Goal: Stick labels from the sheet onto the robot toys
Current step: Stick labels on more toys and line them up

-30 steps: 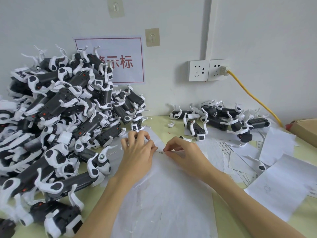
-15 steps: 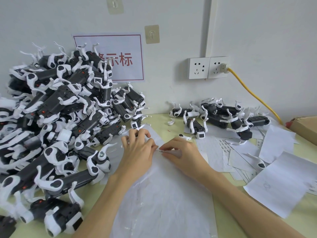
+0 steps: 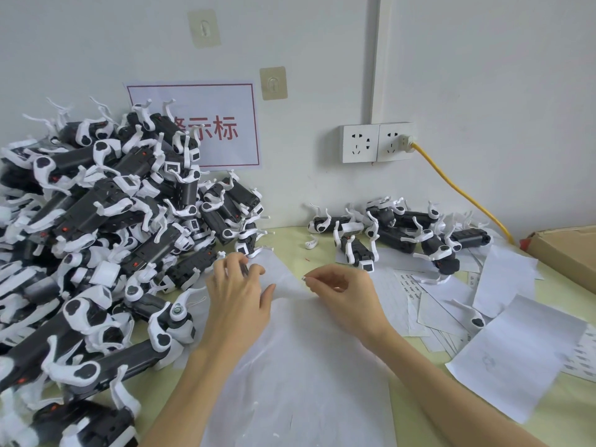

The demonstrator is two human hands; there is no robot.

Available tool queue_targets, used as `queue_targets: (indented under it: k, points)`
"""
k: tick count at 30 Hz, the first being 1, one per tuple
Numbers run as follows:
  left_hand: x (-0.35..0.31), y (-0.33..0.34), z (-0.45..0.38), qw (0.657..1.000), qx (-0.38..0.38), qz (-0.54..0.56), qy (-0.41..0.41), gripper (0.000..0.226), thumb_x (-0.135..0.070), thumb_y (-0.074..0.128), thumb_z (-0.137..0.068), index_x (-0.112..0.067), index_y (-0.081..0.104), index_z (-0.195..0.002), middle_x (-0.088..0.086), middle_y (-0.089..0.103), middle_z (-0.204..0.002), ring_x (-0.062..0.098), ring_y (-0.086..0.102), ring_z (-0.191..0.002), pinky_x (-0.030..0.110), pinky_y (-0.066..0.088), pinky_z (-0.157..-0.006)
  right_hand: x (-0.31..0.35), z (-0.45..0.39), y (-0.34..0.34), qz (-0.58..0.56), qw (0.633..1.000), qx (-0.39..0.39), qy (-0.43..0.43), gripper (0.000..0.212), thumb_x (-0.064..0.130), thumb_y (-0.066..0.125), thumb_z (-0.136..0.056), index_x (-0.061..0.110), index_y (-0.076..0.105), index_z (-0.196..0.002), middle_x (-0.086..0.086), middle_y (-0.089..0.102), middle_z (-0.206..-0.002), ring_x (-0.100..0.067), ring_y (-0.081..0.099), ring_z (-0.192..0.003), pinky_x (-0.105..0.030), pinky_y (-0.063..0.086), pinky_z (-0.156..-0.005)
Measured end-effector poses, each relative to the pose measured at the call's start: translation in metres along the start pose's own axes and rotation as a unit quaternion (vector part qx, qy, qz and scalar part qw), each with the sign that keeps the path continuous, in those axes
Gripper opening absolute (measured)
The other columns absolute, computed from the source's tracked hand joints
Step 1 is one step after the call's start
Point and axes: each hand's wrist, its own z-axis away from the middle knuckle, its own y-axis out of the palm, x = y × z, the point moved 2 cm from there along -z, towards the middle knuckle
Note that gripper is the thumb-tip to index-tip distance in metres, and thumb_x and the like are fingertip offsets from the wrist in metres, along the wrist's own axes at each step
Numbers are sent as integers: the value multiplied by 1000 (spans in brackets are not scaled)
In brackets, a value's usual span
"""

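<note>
A white label sheet (image 3: 300, 375) lies on the pale green table in front of me. My left hand (image 3: 238, 298) rests on the sheet's upper left part, fingers bent, holding it down. My right hand (image 3: 342, 295) is just to its right, thumb and forefinger pinching a small label (image 3: 304, 279) lifted off the sheet. A big heap of black-and-white robot toys (image 3: 96, 240) fills the left side. A smaller group of robot toys (image 3: 396, 233) lies at the back right by the wall.
Loose white sheets (image 3: 512, 353) and used label backings (image 3: 406, 285) cover the table on the right. A cardboard box (image 3: 567, 250) sits at the far right edge. A yellow cable (image 3: 458, 191) runs from the wall socket (image 3: 377, 143) down to the table.
My right hand has drawn away to the right from my left hand, lifting the small label off the sheet. The left hand stays on the sheet.
</note>
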Motion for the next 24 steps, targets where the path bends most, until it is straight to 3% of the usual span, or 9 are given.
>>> queue_targets:
  k: [3, 5, 9, 13, 17, 19, 22, 24]
  points:
    - [4, -2, -2, 1000, 11, 4, -23, 31, -14, 92, -79, 1, 74, -100, 24, 58, -106, 45, 56, -91, 55, 51, -78, 2, -3, -6, -62, 998, -10, 23, 7, 12, 78, -92, 16, 80, -87, 5, 77, -77, -7, 71, -73, -18, 54, -71]
    - [8, -1, -2, 999, 34, 1, -35, 35, -23, 92, -81, 0, 75, -102, 22, 59, -105, 43, 58, -91, 52, 51, -82, 3, -3, -7, -96, 995, -15, 36, 3, 11, 79, -93, 13, 81, -91, -1, 78, -81, -11, 72, -76, -26, 59, -79]
    - [10, -1, 1, 991, 102, 12, -85, 60, -48, 87, -82, -10, 67, -123, 15, 51, -124, 35, 53, -113, 39, 45, -95, 7, -1, -9, -126, 991, -19, 46, 15, 13, 79, -93, 16, 79, -107, -4, 80, -86, -14, 77, -82, -18, 57, -77]
    - [7, -7, -1, 989, 108, -21, -95, 42, -32, 79, -90, -16, 61, -124, 11, 49, -125, 31, 52, -114, 34, 45, -91, 7, -1, -8, -171, 982, -36, 64, 12, 10, 82, -89, 8, 80, -100, -9, 80, -89, -20, 78, -85, -18, 56, -75]
    - [6, -16, -5, 994, -2, 54, -96, 23, -9, 78, -87, -6, 70, -108, 17, 61, -109, 41, 59, -94, 47, 50, -77, 0, 1, -3, -171, 982, -36, 72, 3, 7, 81, -89, 6, 79, -89, -8, 79, -86, -17, 75, -80, -21, 58, -75]
    - [4, -22, -7, 986, -83, 115, -92, 19, -6, 81, -87, -3, 71, -103, 17, 63, -105, 38, 61, -87, 40, 48, -72, -7, 2, 2, -101, 993, -34, 55, 5, 7, 77, -93, 10, 77, -88, -5, 78, -82, -13, 72, -76, -23, 57, -76]
    - [2, -29, -11, 954, -152, 234, -106, 20, -15, 77, -91, -6, 69, -107, 9, 60, -110, 20, 56, -93, 17, 39, -75, -14, 4, 12, 34, 999, 1, -14, 11, 8, 70, -97, 17, 69, -92, 5, 73, -84, -8, 67, -78, -19, 51, -74]
    - [1, -30, -12, 921, -161, 329, -135, 20, -22, 76, -94, -12, 64, -106, 6, 62, -112, 16, 59, -98, 18, 46, -83, -16, 3, 17, 97, 993, 28, -60, 12, 9, 67, -98, 19, 65, -93, 7, 70, -87, -10, 65, -82, -21, 51, -74]
